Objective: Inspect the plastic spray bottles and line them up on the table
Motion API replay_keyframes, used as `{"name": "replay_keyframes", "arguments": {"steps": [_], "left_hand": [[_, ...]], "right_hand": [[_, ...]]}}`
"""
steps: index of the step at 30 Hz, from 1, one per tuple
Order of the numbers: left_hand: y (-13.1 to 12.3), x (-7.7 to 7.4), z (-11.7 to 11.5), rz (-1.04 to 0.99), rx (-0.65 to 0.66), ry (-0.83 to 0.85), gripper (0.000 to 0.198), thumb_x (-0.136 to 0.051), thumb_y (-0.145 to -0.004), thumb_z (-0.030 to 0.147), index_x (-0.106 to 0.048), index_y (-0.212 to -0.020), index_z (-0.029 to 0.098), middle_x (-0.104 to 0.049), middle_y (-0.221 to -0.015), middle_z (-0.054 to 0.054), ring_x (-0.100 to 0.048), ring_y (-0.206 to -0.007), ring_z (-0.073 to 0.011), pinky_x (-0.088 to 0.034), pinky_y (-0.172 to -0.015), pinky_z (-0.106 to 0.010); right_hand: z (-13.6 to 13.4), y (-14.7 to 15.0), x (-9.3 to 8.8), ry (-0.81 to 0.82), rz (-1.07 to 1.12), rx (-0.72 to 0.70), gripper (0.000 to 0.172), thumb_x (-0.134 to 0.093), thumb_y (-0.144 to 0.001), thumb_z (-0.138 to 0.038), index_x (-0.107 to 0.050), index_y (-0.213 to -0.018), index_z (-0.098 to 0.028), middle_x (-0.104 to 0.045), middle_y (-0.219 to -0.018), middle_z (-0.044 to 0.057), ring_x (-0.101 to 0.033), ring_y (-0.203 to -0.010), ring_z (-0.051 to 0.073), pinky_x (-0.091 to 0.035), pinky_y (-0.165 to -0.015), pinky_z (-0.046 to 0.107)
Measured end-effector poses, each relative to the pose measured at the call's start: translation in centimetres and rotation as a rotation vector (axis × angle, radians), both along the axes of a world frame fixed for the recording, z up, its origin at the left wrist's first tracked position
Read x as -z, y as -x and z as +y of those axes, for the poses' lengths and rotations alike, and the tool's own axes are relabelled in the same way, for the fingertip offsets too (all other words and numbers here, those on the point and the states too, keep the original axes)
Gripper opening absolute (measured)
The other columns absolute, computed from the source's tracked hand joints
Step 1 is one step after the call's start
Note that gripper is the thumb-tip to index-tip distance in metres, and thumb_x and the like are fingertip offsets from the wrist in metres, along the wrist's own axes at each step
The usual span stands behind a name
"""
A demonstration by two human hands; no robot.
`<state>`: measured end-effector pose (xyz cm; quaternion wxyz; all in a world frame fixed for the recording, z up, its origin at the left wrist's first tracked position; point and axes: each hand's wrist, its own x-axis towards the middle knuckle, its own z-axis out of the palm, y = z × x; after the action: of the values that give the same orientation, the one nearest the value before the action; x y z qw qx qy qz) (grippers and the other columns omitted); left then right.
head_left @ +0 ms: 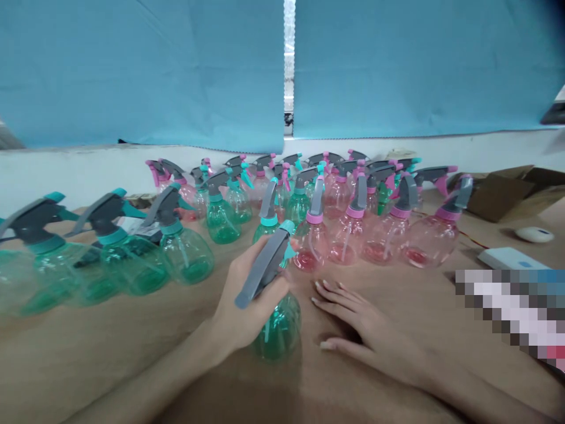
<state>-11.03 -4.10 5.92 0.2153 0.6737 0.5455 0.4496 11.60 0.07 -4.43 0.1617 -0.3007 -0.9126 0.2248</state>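
Observation:
My left hand [241, 297] is wrapped round the neck of a green spray bottle [280, 330] with a grey and teal trigger head. The bottle is upright at the front middle, its neck partly hidden by my fingers. To its right, my right hand [357, 318] rests palm down on the wooden table [375, 394], fingers stretched out and holding nothing. Just beyond it stands a row of clear pink spray bottles [342, 238] with grey and pink heads. On the left is a row of green spray bottles [132, 268] with teal collars.
More pink and green spray bottles [223, 218] crowd the back by the white wall [66, 171]. At the right are an open cardboard box [507, 191], a white computer mouse [534, 235] and a white box-shaped device [512, 259]. Blue curtains [145, 70] hang behind.

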Motion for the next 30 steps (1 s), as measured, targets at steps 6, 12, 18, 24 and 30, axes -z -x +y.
{"name": "replay_keyframes", "arguments": {"steps": [6, 12, 18, 24, 30], "left_hand": [[-0.15, 0.22, 0.01, -0.006, -0.007, -0.014, 0.004, -0.05, -0.078, 0.024, -0.046, -0.078, 0.024, -0.044, -0.067, 0.003, -0.041, -0.058, -0.0136, -0.037, -0.054, -0.027], [-0.2, 0.1, 0.06, -0.007, -0.008, -0.048, 0.006, -0.049, -0.078, 0.02, -0.045, -0.077, 0.024, -0.044, -0.067, 0.004, -0.042, -0.059, -0.0127, -0.038, -0.055, -0.026], [-0.28, 0.05, 0.03, -0.018, -0.025, -0.057, 0.005, -0.051, -0.076, 0.021, -0.047, -0.075, 0.024, -0.044, -0.065, 0.004, -0.041, -0.056, -0.0124, -0.036, -0.051, -0.025], [-0.23, 0.01, -0.02, -0.011, -0.036, -0.055, 0.003, -0.051, -0.076, 0.023, -0.052, -0.078, 0.023, -0.048, -0.067, 0.003, -0.045, -0.059, -0.0134, -0.039, -0.054, -0.026], [-0.32, -0.01, -0.02, 0.0, -0.023, -0.051, 0.003, -0.05, -0.076, 0.021, -0.048, -0.077, 0.023, -0.046, -0.066, 0.005, -0.043, -0.057, -0.0117, -0.038, -0.053, -0.024]], "right_hand": [[0.0, -0.01, -0.1, -0.008, -0.03, -0.003, 0.064, -0.051, -0.087, -0.054, -0.031, -0.143, -0.031, -0.026, -0.151, 0.0, -0.023, -0.138, 0.026, -0.021, -0.112, 0.05], [-0.02, 0.04, -0.21, -0.017, -0.049, 0.001, 0.064, -0.05, -0.087, -0.056, -0.032, -0.142, -0.03, -0.027, -0.151, 0.001, -0.023, -0.138, 0.026, -0.022, -0.112, 0.049], [-0.08, 0.04, -0.37, -0.017, -0.052, 0.006, 0.064, -0.049, -0.087, -0.056, -0.031, -0.142, -0.03, -0.027, -0.151, 0.0, -0.023, -0.138, 0.025, -0.022, -0.113, 0.049], [0.03, 0.03, -0.04, -0.025, -0.028, -0.002, 0.064, -0.05, -0.087, -0.055, -0.032, -0.142, -0.03, -0.027, -0.15, 0.001, -0.024, -0.138, 0.025, -0.022, -0.112, 0.049], [0.02, -0.02, 0.03, -0.044, -0.05, -0.006, 0.063, -0.049, -0.087, -0.056, -0.032, -0.142, -0.029, -0.026, -0.151, 0.0, -0.023, -0.138, 0.024, -0.022, -0.113, 0.048]]}}
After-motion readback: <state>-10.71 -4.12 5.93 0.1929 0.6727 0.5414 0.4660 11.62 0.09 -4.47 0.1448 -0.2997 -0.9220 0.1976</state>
